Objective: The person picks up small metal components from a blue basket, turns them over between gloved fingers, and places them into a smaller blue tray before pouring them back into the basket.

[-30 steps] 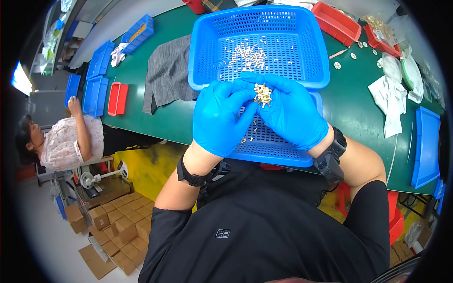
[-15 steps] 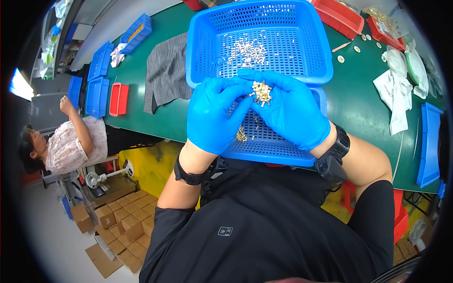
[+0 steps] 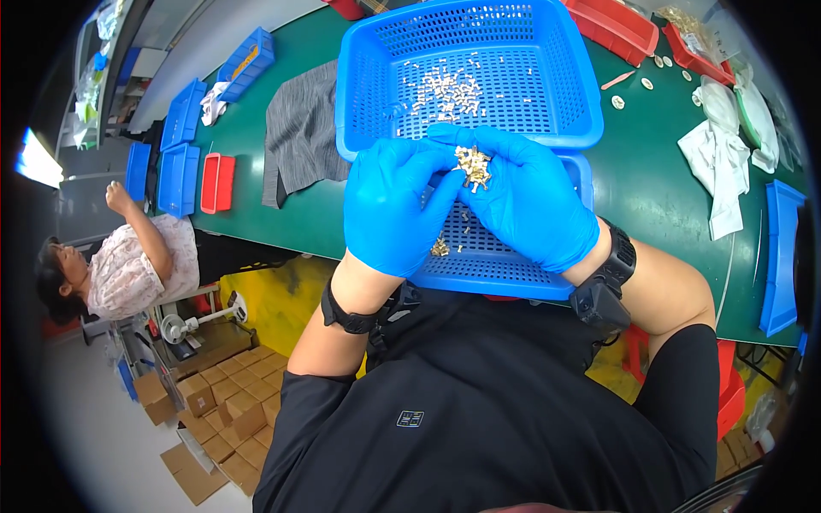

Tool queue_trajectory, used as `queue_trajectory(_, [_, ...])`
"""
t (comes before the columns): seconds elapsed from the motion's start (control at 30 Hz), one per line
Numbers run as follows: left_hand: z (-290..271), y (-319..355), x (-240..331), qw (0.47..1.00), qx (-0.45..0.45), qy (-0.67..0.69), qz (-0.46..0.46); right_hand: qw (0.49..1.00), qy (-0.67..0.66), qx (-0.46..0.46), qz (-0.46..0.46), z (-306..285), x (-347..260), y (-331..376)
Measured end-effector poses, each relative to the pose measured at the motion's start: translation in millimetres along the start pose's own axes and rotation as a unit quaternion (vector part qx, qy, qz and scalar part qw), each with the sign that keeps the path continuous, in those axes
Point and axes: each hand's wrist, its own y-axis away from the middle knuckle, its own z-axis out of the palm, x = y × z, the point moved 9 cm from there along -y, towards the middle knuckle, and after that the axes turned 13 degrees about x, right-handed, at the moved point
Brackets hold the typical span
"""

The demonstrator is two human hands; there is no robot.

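Both my hands wear blue gloves and meet over a blue mesh basket [image 3: 505, 265] at the table's near edge. My right hand [image 3: 530, 201] cups a small heap of pale metal parts [image 3: 472, 167]. My left hand [image 3: 393, 205] pinches at that heap with its fingertips. A few loose parts [image 3: 441, 248] lie in the near basket below my hands. A second, larger blue mesh basket [image 3: 564, 94] stands just behind, with several small parts [image 3: 445, 90] scattered on its floor.
A grey cloth [image 3: 299, 137] lies left of the baskets on the green table [image 3: 650, 171]. Blue and red bins [image 3: 184, 162] stand far left, red trays [image 3: 620, 26] and white bags and cloths [image 3: 718, 162] right. Another person [image 3: 120, 265] works at left. Cardboard boxes [image 3: 214, 419] sit on the floor.
My hands stay together over the near basket. The camera view has shifted slightly, and my left fingers keep working at the heap in my right palm.
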Motion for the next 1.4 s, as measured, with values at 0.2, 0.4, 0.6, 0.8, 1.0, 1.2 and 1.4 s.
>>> queue_trajectory(0.2, [3,1,-1,0.998,-0.05,-0.027,0.003,0.999,0.036,0.006,-0.012,1,8,1])
queue_trajectory(0.4, [7,3,-11,0.997,-0.067,-0.018,-0.016,0.994,0.039,0.062,-0.086,-4,-5,3])
queue_trajectory(0.6, [5,0,-8,0.997,-0.08,0.006,-0.014,0.991,0.081,0.061,-0.082,-5,-2,2])
queue_trajectory(0.8, [-5,-8,-14,0.988,-0.073,0.122,-0.067,0.997,0.068,0.021,-0.021,1,-5,4])
queue_trajectory(1.0, [-21,-7,-14,0.953,0.022,0.295,-0.062,0.973,-0.221,0.001,0.067,10,2,5])
queue_trajectory(1.2, [-17,-4,-18,0.91,0.028,0.394,-0.123,0.936,-0.342,-0.022,0.079,15,6,5])
queue_trajectory(1.4, [-17,-7,-20,0.906,0.025,0.407,-0.117,0.957,-0.286,-0.022,0.049,13,1,4])
